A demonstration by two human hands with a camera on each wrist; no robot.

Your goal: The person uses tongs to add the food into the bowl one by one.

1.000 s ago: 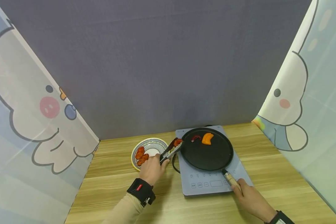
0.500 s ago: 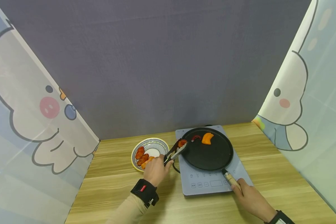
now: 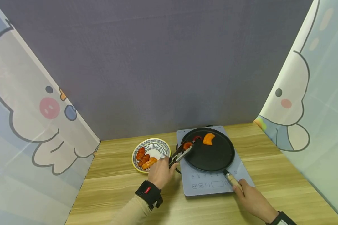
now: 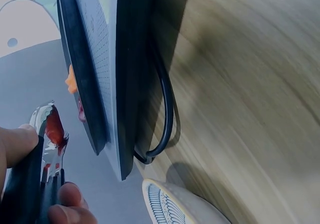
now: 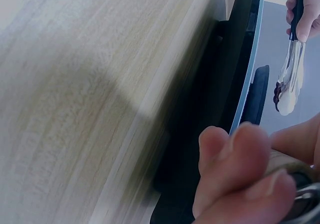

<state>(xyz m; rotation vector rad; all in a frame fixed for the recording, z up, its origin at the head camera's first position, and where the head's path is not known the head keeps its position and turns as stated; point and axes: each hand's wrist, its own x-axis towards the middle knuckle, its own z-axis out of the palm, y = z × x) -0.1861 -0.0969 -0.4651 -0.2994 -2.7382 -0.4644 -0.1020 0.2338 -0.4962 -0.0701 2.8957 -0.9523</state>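
My left hand [image 3: 159, 172] grips metal tongs [image 4: 52, 156] by their black handles. Between the tongs' tips is a red piece of food [image 3: 187, 145], held above the left edge of a flat black pan [image 3: 211, 159]. Fingers of my right hand [image 3: 252, 200] wrap the pan's wooden handle [image 3: 232, 180]. Inside the pan lie an orange piece of food [image 3: 208, 139], like bell pepper, and a dark red curved piece [image 3: 197, 137]. Left of it, a patterned plate [image 3: 157, 144] carries two browned chicken wings [image 3: 141, 153] and an orange-brown piece [image 3: 150, 163] beside my left hand.
Beneath the pan is a grey induction cooker [image 3: 190, 187] with printed controls. Its black cable [image 4: 169, 109] loops on the wooden table [image 3: 107, 181] between cooker and plate. A grey panel [image 3: 163, 78] stands behind, with cartoon-printed panels at both sides.
The left hand has carried the tongs and red piece rightward from the plate to over the pan's edge. The orange-brown piece on the plate has come into sight. The right hand stays put.
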